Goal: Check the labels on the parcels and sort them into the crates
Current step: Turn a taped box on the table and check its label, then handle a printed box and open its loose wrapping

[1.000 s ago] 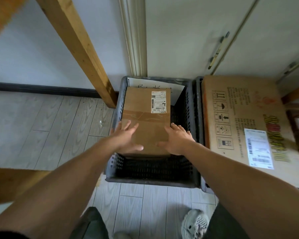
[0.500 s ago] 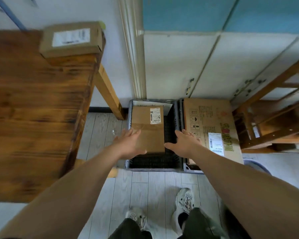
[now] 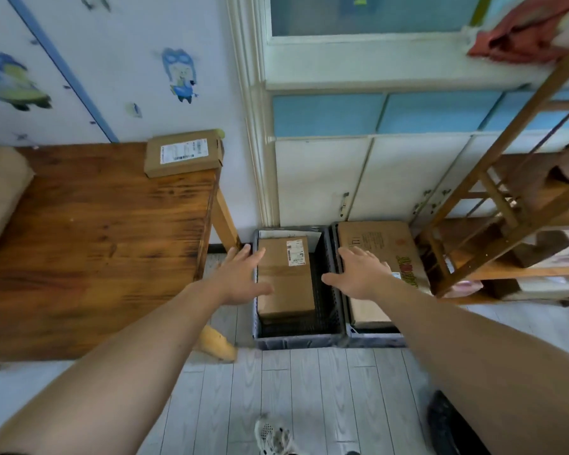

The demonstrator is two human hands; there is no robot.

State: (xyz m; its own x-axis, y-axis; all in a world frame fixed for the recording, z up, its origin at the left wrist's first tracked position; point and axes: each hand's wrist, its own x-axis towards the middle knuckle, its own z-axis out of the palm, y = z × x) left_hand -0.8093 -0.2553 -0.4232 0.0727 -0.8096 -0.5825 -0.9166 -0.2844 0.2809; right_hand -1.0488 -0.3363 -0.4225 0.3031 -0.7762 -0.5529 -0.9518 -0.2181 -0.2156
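On the floor against the wall, two dark crates stand side by side. The left crate (image 3: 296, 338) holds a brown parcel (image 3: 284, 284), label up, lying toward its left wall with a gap on the right and near sides. A large printed carton (image 3: 378, 239) nearly fills the right crate (image 3: 375, 339). The left hand (image 3: 240, 280) hangs over the left crate's outer rim and the right hand (image 3: 362, 274) over the seam between the crates. Each grip is spread wide and holds nothing. Another labelled parcel (image 3: 184, 154) sits at the bench's (image 3: 96, 241) far right corner. A bench leg (image 3: 225, 221) stands just left of the crates, and bare plank floor (image 3: 309, 389) lies in front.
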